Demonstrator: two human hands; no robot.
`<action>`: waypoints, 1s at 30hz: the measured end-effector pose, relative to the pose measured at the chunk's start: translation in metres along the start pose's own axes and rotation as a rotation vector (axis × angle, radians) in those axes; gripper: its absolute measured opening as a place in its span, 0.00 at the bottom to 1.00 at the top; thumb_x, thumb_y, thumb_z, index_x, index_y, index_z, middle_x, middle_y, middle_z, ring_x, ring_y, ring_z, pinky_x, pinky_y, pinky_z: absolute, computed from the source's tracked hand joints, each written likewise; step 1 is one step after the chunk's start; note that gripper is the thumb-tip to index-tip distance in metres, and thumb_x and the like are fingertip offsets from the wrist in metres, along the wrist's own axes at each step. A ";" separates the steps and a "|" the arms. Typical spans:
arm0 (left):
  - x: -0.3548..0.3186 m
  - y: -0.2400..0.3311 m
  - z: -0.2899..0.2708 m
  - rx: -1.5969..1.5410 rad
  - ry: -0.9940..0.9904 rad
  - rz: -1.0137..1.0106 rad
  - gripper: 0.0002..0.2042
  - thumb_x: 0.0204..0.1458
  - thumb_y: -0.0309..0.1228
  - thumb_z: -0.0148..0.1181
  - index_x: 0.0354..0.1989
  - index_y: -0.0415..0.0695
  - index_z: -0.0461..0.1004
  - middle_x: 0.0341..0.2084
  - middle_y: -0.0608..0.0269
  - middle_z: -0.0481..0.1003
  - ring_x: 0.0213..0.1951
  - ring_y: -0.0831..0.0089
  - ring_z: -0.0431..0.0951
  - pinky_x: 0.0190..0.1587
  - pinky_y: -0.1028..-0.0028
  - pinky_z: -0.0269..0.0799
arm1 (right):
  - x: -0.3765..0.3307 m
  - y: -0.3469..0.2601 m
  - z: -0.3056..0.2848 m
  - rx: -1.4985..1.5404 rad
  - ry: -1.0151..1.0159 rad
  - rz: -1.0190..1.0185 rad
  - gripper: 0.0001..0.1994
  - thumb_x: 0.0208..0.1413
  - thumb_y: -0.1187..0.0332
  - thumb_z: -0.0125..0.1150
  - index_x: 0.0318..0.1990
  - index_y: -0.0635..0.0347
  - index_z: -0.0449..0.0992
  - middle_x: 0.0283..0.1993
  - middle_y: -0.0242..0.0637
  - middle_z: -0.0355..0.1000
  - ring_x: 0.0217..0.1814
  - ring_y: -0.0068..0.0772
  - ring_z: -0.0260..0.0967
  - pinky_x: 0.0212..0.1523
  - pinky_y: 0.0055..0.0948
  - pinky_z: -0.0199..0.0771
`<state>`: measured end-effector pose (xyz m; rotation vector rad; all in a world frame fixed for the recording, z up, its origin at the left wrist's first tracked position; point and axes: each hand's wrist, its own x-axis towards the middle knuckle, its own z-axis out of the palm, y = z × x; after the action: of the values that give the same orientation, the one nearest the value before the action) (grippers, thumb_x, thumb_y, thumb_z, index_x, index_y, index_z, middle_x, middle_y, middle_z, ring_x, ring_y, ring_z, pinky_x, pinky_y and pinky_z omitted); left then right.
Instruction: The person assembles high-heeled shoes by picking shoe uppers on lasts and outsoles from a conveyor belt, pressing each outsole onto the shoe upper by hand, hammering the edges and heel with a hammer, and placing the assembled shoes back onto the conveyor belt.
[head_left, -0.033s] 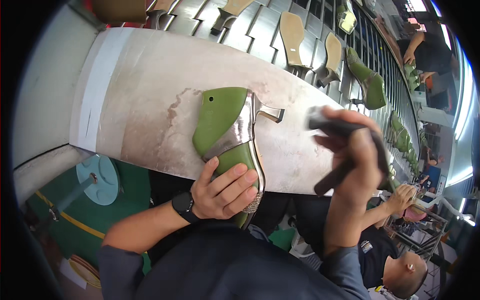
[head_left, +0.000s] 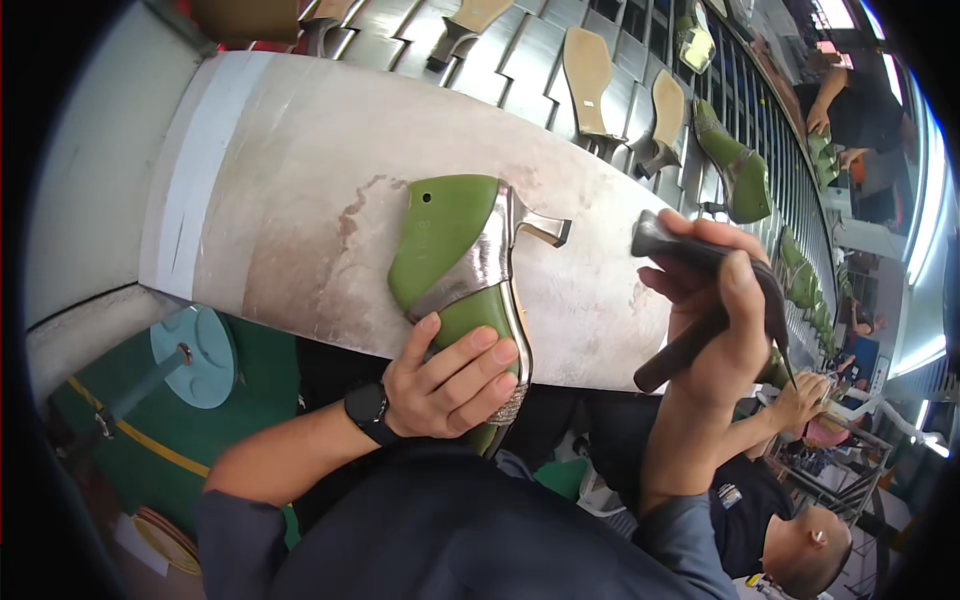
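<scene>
On the worktable lies a silver heeled shoe fitted over a green shoe last, its heel toward the right. My left hand is closed around the front part, thumb on one side and fingers across the other, covering part of it. A glittery band shows beyond the fingertips at the toe end. My right hand is raised right of the heel. It is wrapped round a shoemaker's hammer with a dark head, one broad face and a long curved tapering end. The hammer is apart from the shoe.
A slatted metal conveyor beyond the worktable carries several shoes, some with tan soles upward and others on green lasts. A co-worker sits close on my right. A blue round disc stands at lower left.
The hammer and my right hand have shifted slightly and are less blurred. The shoe has moved very slightly to the right under my left hand.
</scene>
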<state>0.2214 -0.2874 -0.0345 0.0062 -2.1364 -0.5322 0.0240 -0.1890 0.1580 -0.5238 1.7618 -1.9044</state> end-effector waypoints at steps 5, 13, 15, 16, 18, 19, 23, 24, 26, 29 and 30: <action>0.004 -0.001 -0.004 -0.017 -0.023 0.002 0.19 0.65 0.32 0.61 0.62 0.48 0.67 0.62 0.59 0.76 0.66 0.59 0.75 0.74 0.40 0.58 | 0.036 0.025 0.028 -0.360 -0.350 0.296 0.11 0.61 0.67 0.68 0.42 0.68 0.83 0.39 0.39 0.84 0.38 0.25 0.79 0.43 0.26 0.80; 0.005 -0.003 -0.001 -0.022 0.008 -0.014 0.17 0.66 0.28 0.57 0.62 0.45 0.68 0.63 0.54 0.75 0.66 0.55 0.75 0.73 0.40 0.59 | -0.007 0.015 0.007 -0.590 -0.267 0.052 0.14 0.62 0.66 0.69 0.47 0.69 0.83 0.43 0.42 0.84 0.45 0.26 0.81 0.48 0.26 0.80; -0.004 -0.013 -0.006 0.052 -0.067 0.072 0.34 0.60 0.44 0.69 0.69 0.41 0.61 0.65 0.44 0.70 0.67 0.46 0.72 0.73 0.36 0.55 | -0.037 -0.021 0.007 -0.678 -0.156 -0.139 0.15 0.61 0.64 0.69 0.47 0.69 0.82 0.43 0.44 0.84 0.47 0.27 0.80 0.51 0.27 0.78; -0.003 -0.012 -0.004 0.036 -0.060 0.076 0.34 0.60 0.44 0.69 0.69 0.41 0.61 0.65 0.44 0.70 0.67 0.46 0.72 0.73 0.36 0.55 | -0.054 -0.037 0.002 -0.700 -0.067 -0.235 0.16 0.61 0.63 0.67 0.48 0.69 0.81 0.45 0.48 0.84 0.49 0.32 0.81 0.54 0.29 0.78; -0.001 -0.011 -0.003 0.030 -0.050 0.067 0.34 0.61 0.44 0.68 0.69 0.41 0.61 0.66 0.44 0.70 0.67 0.46 0.72 0.73 0.36 0.56 | -0.081 -0.031 -0.009 -0.354 0.170 -0.447 0.20 0.62 0.60 0.61 0.51 0.71 0.77 0.48 0.58 0.82 0.53 0.45 0.81 0.62 0.36 0.75; 0.005 -0.004 0.002 -0.026 0.036 -0.006 0.18 0.66 0.28 0.56 0.63 0.43 0.68 0.63 0.51 0.75 0.67 0.54 0.74 0.74 0.40 0.57 | -0.092 -0.022 -0.010 -0.220 0.280 -0.465 0.22 0.62 0.57 0.59 0.52 0.71 0.75 0.49 0.61 0.81 0.54 0.49 0.81 0.64 0.39 0.74; 0.006 -0.004 0.002 -0.033 0.009 0.019 0.17 0.67 0.28 0.55 0.63 0.43 0.67 0.63 0.49 0.75 0.66 0.52 0.75 0.74 0.40 0.57 | -0.107 0.038 0.012 -0.233 -0.093 0.077 0.12 0.60 0.79 0.65 0.51 0.73 0.78 0.53 0.52 0.82 0.57 0.35 0.80 0.63 0.34 0.76; 0.001 -0.007 -0.002 0.001 -0.007 0.051 0.26 0.64 0.37 0.61 0.67 0.41 0.64 0.64 0.46 0.72 0.67 0.48 0.73 0.74 0.38 0.57 | -0.105 0.054 0.013 -0.073 -0.064 0.050 0.12 0.63 0.77 0.63 0.52 0.74 0.78 0.53 0.52 0.83 0.56 0.34 0.80 0.61 0.32 0.77; 0.000 -0.013 -0.001 0.041 -0.020 0.092 0.35 0.61 0.47 0.67 0.70 0.40 0.60 0.66 0.42 0.69 0.67 0.45 0.72 0.73 0.36 0.57 | -0.094 0.050 0.010 -0.172 -0.122 -0.022 0.12 0.63 0.76 0.66 0.51 0.73 0.79 0.50 0.48 0.84 0.50 0.29 0.81 0.54 0.29 0.80; 0.000 -0.013 -0.005 0.066 -0.018 0.055 0.38 0.60 0.49 0.68 0.70 0.39 0.60 0.66 0.41 0.69 0.67 0.44 0.72 0.73 0.37 0.57 | -0.074 0.027 0.012 -0.454 -0.117 -0.005 0.13 0.61 0.74 0.70 0.52 0.66 0.82 0.45 0.39 0.85 0.44 0.21 0.80 0.48 0.24 0.79; -0.001 -0.017 -0.005 0.073 -0.019 0.059 0.38 0.60 0.49 0.68 0.70 0.39 0.60 0.66 0.41 0.69 0.67 0.44 0.72 0.73 0.37 0.57 | -0.077 0.014 0.011 -0.549 -0.090 -0.110 0.14 0.61 0.74 0.70 0.53 0.64 0.82 0.47 0.39 0.85 0.45 0.22 0.80 0.49 0.25 0.79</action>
<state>0.2231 -0.3043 -0.0391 -0.0206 -2.1664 -0.4216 0.0935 -0.1533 0.1485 -0.8972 2.2324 -1.4168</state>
